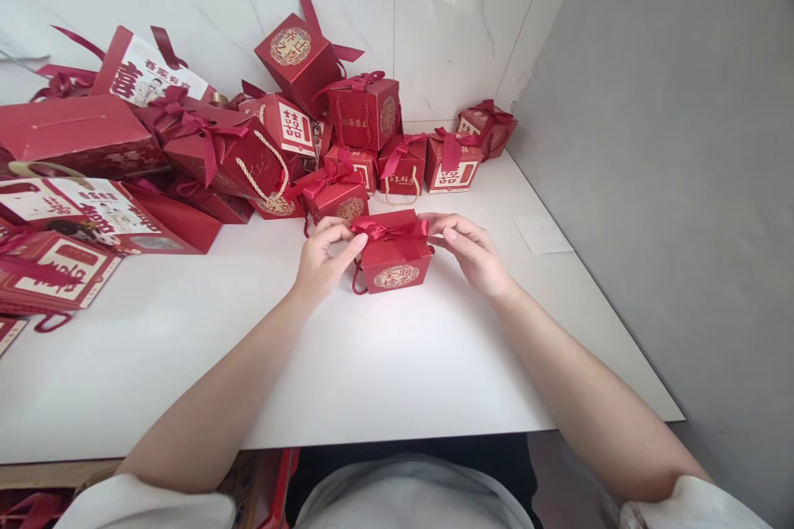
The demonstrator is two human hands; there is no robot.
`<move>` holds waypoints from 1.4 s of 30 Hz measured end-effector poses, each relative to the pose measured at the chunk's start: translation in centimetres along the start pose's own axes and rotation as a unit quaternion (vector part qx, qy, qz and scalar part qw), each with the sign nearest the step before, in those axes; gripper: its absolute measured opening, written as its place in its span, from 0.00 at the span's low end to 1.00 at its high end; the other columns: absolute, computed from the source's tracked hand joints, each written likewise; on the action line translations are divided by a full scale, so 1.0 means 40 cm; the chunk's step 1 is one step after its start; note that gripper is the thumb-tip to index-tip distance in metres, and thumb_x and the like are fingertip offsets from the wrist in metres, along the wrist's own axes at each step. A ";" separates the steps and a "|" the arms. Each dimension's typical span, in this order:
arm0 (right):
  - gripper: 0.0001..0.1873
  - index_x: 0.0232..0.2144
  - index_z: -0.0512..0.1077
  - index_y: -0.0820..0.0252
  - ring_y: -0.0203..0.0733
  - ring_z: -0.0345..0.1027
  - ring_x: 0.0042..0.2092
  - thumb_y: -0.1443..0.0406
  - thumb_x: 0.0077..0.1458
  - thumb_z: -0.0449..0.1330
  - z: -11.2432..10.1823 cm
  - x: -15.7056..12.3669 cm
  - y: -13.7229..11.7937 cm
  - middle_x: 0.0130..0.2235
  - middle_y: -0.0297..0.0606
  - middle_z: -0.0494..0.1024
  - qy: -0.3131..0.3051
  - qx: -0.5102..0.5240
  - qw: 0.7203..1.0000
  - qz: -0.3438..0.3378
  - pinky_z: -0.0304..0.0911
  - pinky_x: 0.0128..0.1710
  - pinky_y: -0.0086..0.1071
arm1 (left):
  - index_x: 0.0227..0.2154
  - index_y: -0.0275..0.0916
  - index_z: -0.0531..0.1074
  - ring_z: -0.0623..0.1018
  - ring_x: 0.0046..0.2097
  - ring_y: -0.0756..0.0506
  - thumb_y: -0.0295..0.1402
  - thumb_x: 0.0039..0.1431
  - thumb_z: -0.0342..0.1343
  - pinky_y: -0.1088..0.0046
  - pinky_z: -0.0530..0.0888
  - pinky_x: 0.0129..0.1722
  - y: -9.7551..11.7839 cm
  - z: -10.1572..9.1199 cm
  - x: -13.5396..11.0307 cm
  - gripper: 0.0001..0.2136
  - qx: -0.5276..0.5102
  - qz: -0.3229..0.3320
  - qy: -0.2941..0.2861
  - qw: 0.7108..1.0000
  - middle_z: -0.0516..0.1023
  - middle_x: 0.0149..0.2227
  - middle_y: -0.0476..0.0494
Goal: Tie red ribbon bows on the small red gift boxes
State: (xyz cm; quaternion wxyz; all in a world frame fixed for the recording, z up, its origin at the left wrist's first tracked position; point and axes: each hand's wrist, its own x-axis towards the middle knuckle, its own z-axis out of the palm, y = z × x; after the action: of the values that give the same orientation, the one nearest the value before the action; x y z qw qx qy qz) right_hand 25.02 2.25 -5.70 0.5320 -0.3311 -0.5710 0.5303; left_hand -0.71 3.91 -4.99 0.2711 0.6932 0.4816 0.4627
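Because the red box (398, 274) sat flat on the white table (397, 380) right in front of you, its bow (392, 231) was easy to reach. Your left hand (322, 256) pinched one side with thumb and finger. Your right hand (475, 252) had its fingers bent by the other side, but I couldn't tell if they gripped. Other boxes (351, 117) sat farther back, leaving you room

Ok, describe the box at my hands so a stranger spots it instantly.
Find the white table, then the boxes heaped by the tiled wall. In front of them stands a red box; only its bow lies between a left hand and a right hand.
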 end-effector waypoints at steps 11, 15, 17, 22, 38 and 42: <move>0.16 0.43 0.77 0.52 0.49 0.71 0.56 0.51 0.62 0.59 0.006 -0.001 -0.002 0.54 0.39 0.77 -0.008 -0.032 0.999 0.001 0.67 0.56 0.46 | 0.59 0.46 0.68 0.66 0.66 0.36 0.40 0.65 0.51 0.52 0.60 0.66 0.058 -0.001 -0.034 0.20 0.188 0.252 0.029 0.949 0.67 0.64 0.41; 0.13 0.33 0.70 0.53 0.50 0.72 0.52 0.52 0.64 0.57 0.020 -0.018 -0.006 0.51 0.42 0.77 0.058 -0.183 0.977 -0.092 0.67 0.55 0.49 | 0.61 0.47 0.67 0.67 0.66 0.35 0.41 0.65 0.50 0.48 0.50 0.70 0.059 0.007 -0.046 0.23 0.266 0.301 -0.035 0.915 0.71 0.63 0.43; 0.12 0.32 0.70 0.52 0.52 0.71 0.53 0.54 0.64 0.57 0.024 -0.027 -0.005 0.50 0.44 0.77 0.092 -0.302 0.933 -0.171 0.65 0.55 0.51 | 0.63 0.47 0.65 0.69 0.65 0.35 0.40 0.64 0.52 0.46 0.46 0.70 0.054 0.013 -0.050 0.24 0.286 0.300 -0.058 0.908 0.73 0.62 0.44; 0.10 0.37 0.77 0.49 0.56 0.71 0.53 0.60 0.64 0.56 0.027 -0.039 -0.003 0.52 0.42 0.78 0.078 -0.451 0.849 -0.264 0.65 0.51 0.53 | 0.64 0.45 0.64 0.71 0.64 0.35 0.39 0.63 0.54 0.46 0.46 0.70 0.051 0.025 -0.056 0.26 0.303 0.299 -0.045 0.904 0.73 0.61 0.42; 0.20 0.59 0.69 0.47 0.55 0.62 0.62 0.54 0.69 0.49 0.039 -0.030 0.012 0.65 0.43 0.65 0.009 -0.457 0.870 -0.184 0.61 0.61 0.55 | 0.64 0.45 0.64 0.72 0.63 0.35 0.39 0.63 0.57 0.48 0.54 0.69 0.050 0.030 -0.059 0.27 0.277 0.277 -0.046 0.919 0.73 0.61 0.42; 0.22 0.59 0.69 0.50 0.57 0.61 0.63 0.53 0.69 0.49 0.038 -0.031 0.009 0.66 0.46 0.64 0.017 -0.463 0.870 -0.172 0.59 0.61 0.57 | 0.61 0.45 0.68 0.72 0.62 0.36 0.39 0.62 0.58 0.49 0.57 0.68 0.056 0.030 -0.055 0.24 0.272 0.282 -0.048 0.919 0.74 0.60 0.42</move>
State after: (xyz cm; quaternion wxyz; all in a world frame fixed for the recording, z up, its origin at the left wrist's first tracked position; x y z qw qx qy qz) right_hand 23.75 0.78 -6.18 0.4100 -0.4449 -0.7899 0.1001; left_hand 1.08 1.11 -4.51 -0.0463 0.8688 0.3597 0.3373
